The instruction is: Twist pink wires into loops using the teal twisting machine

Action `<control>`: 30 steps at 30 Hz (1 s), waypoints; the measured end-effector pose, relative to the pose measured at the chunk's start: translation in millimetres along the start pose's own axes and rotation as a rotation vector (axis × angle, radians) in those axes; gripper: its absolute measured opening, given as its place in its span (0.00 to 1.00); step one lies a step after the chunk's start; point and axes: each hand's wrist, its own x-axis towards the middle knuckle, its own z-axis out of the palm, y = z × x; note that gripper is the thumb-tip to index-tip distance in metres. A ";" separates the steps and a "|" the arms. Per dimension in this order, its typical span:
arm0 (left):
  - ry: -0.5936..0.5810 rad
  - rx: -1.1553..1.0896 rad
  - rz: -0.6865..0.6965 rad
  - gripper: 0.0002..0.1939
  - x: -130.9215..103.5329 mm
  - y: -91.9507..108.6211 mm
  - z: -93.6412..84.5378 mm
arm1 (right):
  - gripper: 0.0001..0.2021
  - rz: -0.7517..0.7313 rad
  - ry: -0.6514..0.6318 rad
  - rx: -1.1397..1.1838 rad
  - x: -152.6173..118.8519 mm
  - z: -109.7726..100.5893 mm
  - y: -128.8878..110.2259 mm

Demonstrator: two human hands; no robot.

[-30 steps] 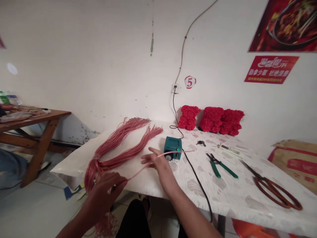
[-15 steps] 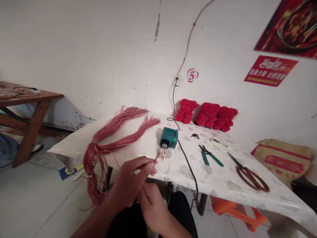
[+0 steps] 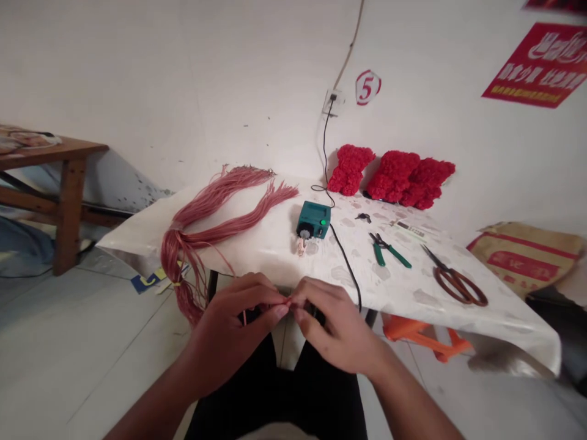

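Note:
My left hand (image 3: 247,324) pinches a thin pink cord, its fingertips meeting those of my right hand (image 3: 330,321) in front of the table's near edge. The fingers of my right hand are pinched at the same spot, on the cord's end. Beyond them stands a small teal machine (image 3: 314,219) with a green light and a dark toothed wheel. Small pale pink bits (image 3: 301,246) lie at its front. A large bundle of pink cords (image 3: 215,235) spreads over the table's left part and hangs off the edge.
Green-handled pliers (image 3: 389,250) and brown-handled scissors (image 3: 454,278) lie on the right of the table (image 3: 435,311). Red fluffy bears (image 3: 351,170) stand by the wall. A black cable (image 3: 346,263) runs over the near edge. An orange stool (image 3: 426,336) is underneath.
My right hand has come up from below my left to meet its fingertips. The cord has moved from near the machine toward my body. The view has tilted down.

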 end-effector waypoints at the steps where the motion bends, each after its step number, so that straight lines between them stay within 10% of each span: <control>1: -0.032 0.018 -0.002 0.08 -3.0 1.1 1.2 | 0.04 -0.029 -0.035 -0.064 0.3 -6.9 -4.9; 30: -0.206 0.083 -0.071 0.09 -15.0 -3.1 16.6 | 0.13 -0.095 -0.197 -0.269 -5.8 -13.8 -12.6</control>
